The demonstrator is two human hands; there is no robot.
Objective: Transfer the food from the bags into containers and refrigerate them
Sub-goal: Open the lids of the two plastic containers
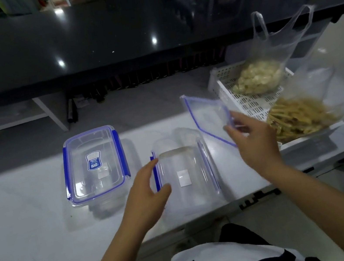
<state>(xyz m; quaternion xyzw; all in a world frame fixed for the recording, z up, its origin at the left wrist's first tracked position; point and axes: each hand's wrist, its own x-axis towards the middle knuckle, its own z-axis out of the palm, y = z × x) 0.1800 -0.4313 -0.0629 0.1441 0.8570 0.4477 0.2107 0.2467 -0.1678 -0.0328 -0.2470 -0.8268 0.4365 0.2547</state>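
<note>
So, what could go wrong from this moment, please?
The lid in the right hand is tilted in the air and pinched only at one edge, so it may slip. The bag of sticks lies near the counter edge and could slide off.

Motion-blurred lid (207, 117); label (93, 160) print on closed container (94, 167) illegible.

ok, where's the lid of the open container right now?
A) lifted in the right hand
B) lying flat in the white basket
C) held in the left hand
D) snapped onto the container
A: the right hand holds the blue-sealed lid tilted up in the air beside the white basket, while the left hand steadies the open container.
</note>
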